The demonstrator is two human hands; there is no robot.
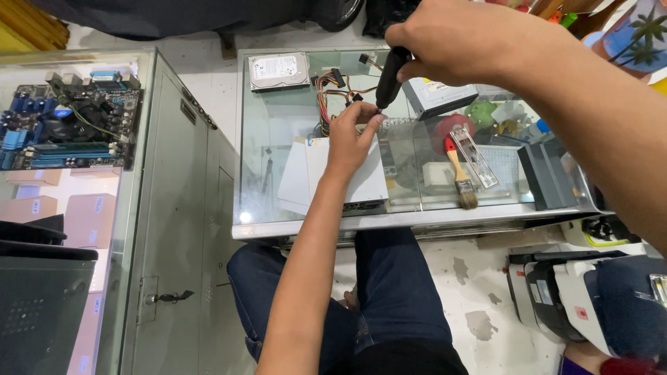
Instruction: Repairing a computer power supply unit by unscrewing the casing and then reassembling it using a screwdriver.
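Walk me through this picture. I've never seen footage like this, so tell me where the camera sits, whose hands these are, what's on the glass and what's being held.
The single view comes from a camera worn on a person's head, looking down past their knees at a glass-topped counter. Both bare hands belong to that person. The right hand grips a black screwdriver, tip pointing down. The left hand pinches something small just under that tip; what it is cannot be made out.

On the glass lie a hard drive, a bundle of coloured cables, white sheets, a grey optical drive, a brush with a red and wooden handle, and a thin metal plate. On the counter to the left sits a computer motherboard.
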